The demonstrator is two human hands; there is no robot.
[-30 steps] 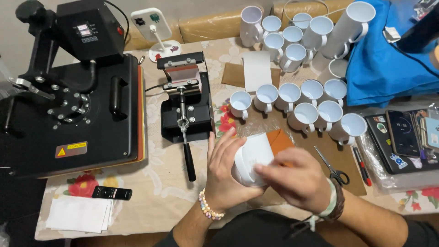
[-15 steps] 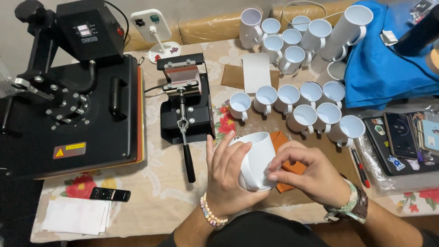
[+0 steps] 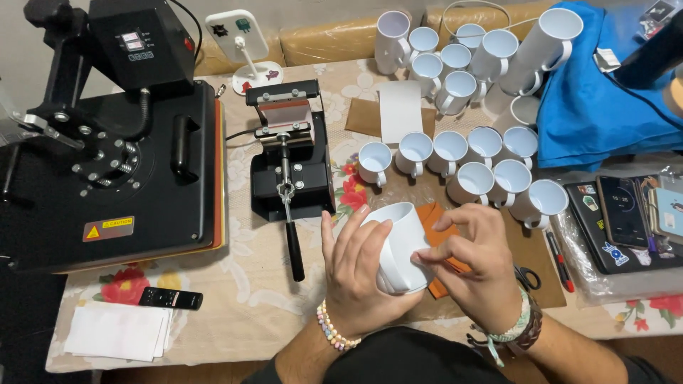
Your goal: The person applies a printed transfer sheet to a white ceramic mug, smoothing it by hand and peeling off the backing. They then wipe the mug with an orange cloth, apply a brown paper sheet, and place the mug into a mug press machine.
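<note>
Fingers (image 3: 356, 242) of the left hand (image 3: 359, 281) are wrapped around a white mug (image 3: 400, 245); the right hand (image 3: 480, 274) pinches its side. A floral tablecloth (image 3: 242, 306) is crowded with presses and mugs.

White mugs (image 3: 455, 153), a black heat press (image 3: 121, 163), a blue cloth (image 3: 597, 107), and a cream lace tablecloth (image 3: 242, 299) with red flowers, an orange pad (image 3: 435, 217).
</note>
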